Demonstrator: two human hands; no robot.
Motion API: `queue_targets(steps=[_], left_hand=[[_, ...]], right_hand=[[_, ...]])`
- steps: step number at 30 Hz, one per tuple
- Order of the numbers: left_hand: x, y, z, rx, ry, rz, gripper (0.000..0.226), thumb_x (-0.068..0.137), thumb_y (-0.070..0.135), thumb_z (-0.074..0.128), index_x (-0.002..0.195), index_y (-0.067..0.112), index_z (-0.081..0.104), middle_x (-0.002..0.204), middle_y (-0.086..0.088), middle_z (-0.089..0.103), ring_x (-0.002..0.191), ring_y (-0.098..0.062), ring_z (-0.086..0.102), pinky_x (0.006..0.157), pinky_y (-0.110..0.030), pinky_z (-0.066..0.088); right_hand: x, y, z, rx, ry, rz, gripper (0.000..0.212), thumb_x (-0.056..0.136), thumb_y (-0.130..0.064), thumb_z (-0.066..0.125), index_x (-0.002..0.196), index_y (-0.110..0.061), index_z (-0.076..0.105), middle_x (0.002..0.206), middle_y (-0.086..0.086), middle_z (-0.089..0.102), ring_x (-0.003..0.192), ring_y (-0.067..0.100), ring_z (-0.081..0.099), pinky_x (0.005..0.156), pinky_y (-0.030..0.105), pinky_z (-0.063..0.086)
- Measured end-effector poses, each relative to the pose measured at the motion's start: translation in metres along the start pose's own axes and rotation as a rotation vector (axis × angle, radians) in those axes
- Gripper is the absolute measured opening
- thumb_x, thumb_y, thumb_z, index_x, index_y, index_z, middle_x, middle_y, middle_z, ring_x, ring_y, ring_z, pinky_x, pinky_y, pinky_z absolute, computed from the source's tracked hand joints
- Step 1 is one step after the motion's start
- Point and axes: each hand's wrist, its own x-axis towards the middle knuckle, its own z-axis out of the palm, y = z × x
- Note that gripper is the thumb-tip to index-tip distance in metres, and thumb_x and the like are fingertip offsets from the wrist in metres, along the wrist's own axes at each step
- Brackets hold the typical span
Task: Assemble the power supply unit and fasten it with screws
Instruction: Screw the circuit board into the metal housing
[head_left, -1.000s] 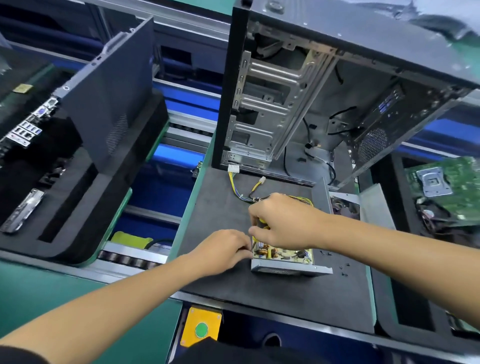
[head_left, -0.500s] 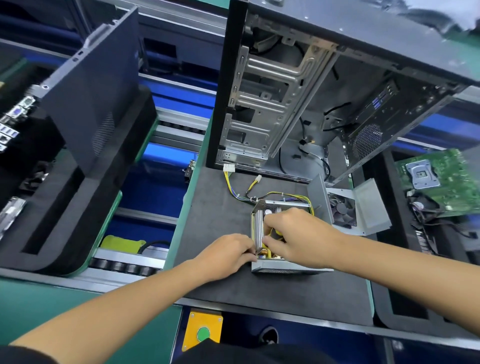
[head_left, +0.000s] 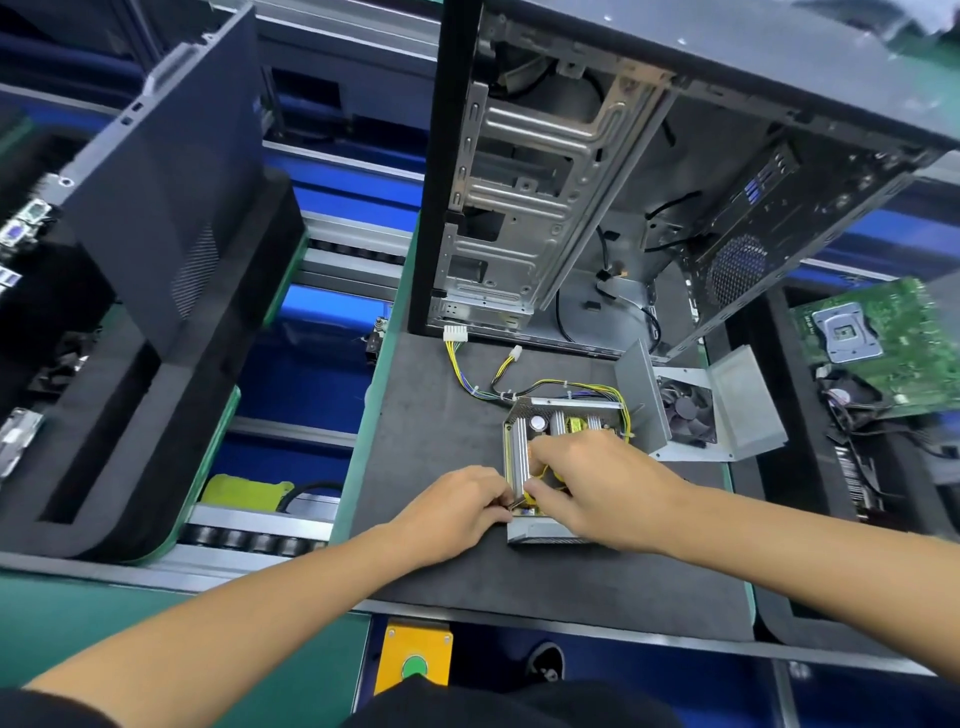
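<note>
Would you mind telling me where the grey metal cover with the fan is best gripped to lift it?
Probably by the upright flap of the fan cover, fingers coming from above. It stands free of the mat, a thin wall pinchable on both faces, whereas the flat part with the fan lies low, offering no edge.

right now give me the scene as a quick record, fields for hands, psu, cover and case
left hand: pinches a small part at the psu's left edge
right hand: fingers down inside the open psu
psu: open, flat on black mat
cover: off, fan inside, right of psu
case: open, behind psu
</note>
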Motion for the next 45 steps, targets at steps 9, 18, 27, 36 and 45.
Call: queue_targets(steps=[9,18,27,36,45], left_hand=[[0.007,-0.001,0.002,-0.024,0.012,-0.011,0.017,0.089,0.025,0.067,0.086,0.008,0.062,0.088,-0.003,0.064,0.081,-0.012,0.050,0.073,-0.021,0.037],[0.008,-0.006,0.001,-0.079,-0.002,-0.025,0.013,0.088,0.021,0.069,0.088,0.009,0.065,0.088,0.001,0.064,0.078,-0.006,0.047,0.071,-0.010,0.034],[0.011,-0.005,-0.004,-0.187,-0.027,-0.047,0.003,0.084,0.012,0.070,0.084,0.009,0.068,0.079,0.003,0.062,0.065,0.000,0.051,0.062,-0.008,0.038],[0.011,-0.005,-0.005,-0.210,-0.019,-0.022,0.002,0.082,0.009,0.072,0.083,0.009,0.071,0.075,0.008,0.058,0.064,0.001,0.052,0.063,-0.006,0.037],[0.013,-0.006,-0.004,-0.246,-0.033,-0.071,0.004,0.081,0.009,0.073,0.080,0.009,0.070,0.071,0.010,0.058,0.061,0.001,0.051,0.061,-0.008,0.039]], right_hand=[[-0.002,0.004,-0.002,0.015,-0.008,0.041,0.025,0.096,-0.033,0.048,0.096,-0.010,0.059,0.087,0.004,0.066,0.083,0.026,0.058,0.071,0.038,0.047],[-0.005,0.011,0.003,0.042,0.032,0.062,0.024,0.096,-0.033,0.050,0.093,-0.011,0.059,0.079,0.001,0.064,0.075,0.023,0.056,0.067,0.035,0.045],[-0.006,0.012,0.004,0.061,0.042,0.065,0.024,0.096,-0.033,0.051,0.094,-0.011,0.060,0.079,0.000,0.065,0.069,0.019,0.049,0.066,0.034,0.043],[-0.003,0.013,0.001,-0.056,-0.058,-0.114,0.020,0.097,-0.034,0.050,0.093,-0.014,0.051,0.094,0.002,0.060,0.086,0.024,0.055,0.065,0.030,0.033],[-0.003,0.015,0.002,-0.126,-0.036,-0.149,0.021,0.098,-0.036,0.048,0.088,-0.019,0.042,0.092,0.003,0.058,0.084,0.026,0.055,0.062,0.028,0.024]])
